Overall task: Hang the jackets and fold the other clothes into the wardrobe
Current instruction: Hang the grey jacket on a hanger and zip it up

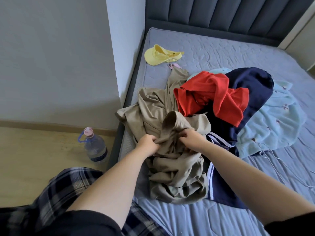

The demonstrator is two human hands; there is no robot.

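Both the left hand (150, 143) and right hand (191, 139) grip bunched folds of the soft, light, floppy tan garment (172, 160) on the bed (221, 51), likely better held at its shoulders or waistband.

The 1 head-worn view looks forward and steeply down from close above the bed (221, 48), its headboard (221, 14) at the frame's top.
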